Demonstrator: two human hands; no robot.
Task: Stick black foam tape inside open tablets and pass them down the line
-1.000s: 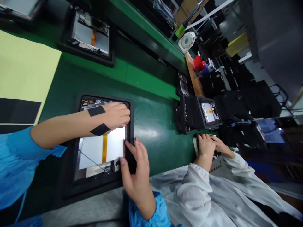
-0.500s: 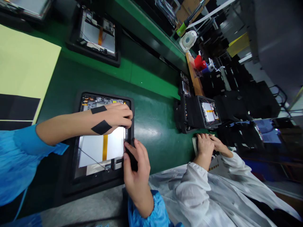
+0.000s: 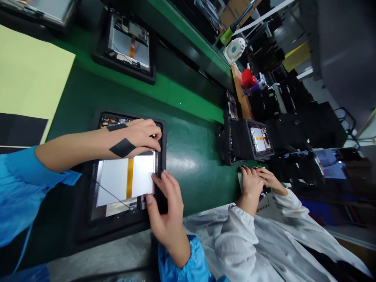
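Observation:
An opened tablet point(image 3: 98, 213) lies in a black foam tray point(image 3: 163, 156) in front of me. Inside it are silver-white battery packs point(image 3: 113, 178), a yellow-orange ribbon cable point(image 3: 129, 180), a thin dark wire point(image 3: 111, 192) and a circuit board point(image 3: 119, 120). My left hand point(image 3: 136, 137) reaches across the board, fingers bent down at the tablet's right side; their tips and anything between them are hidden. Along the lower right edge, my right hand point(image 3: 169, 211) touches the tablet with thumb and forefinger, which are spread apart.
Another opened tablet in a tray point(image 3: 129, 43) lies at the back, with one more point(image 3: 49, 11) at the top left. Yellow paper point(image 3: 32, 70) covers the left side. Stacked trays point(image 3: 246, 137) stand right, near a co-worker's hands point(image 3: 252, 182). A small fan point(image 3: 235, 50) is beyond.
The view has shifted slightly. My left hand has moved a little up and left over the board. My right thumb and forefinger have slid slightly left and spread a bit.

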